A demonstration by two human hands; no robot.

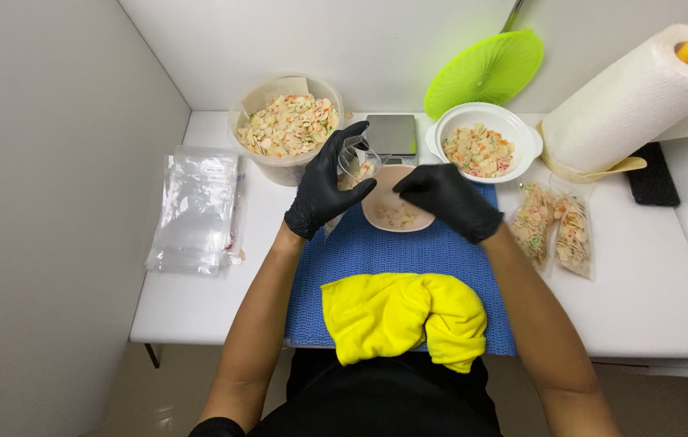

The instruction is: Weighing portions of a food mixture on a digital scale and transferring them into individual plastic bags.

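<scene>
Left hand, black-gloved, closed round a small clear bag tilted mouth-right above the pink bowl on the blue mat; right hand, fingers curled together, nothing visibly held, touching the bowl's right rim, just right of the bag.

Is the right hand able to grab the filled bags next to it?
Probably yes. The right hand hovers over the pink bowl, and the filled bags lie on bare table just to its side, with nothing between them.
</scene>
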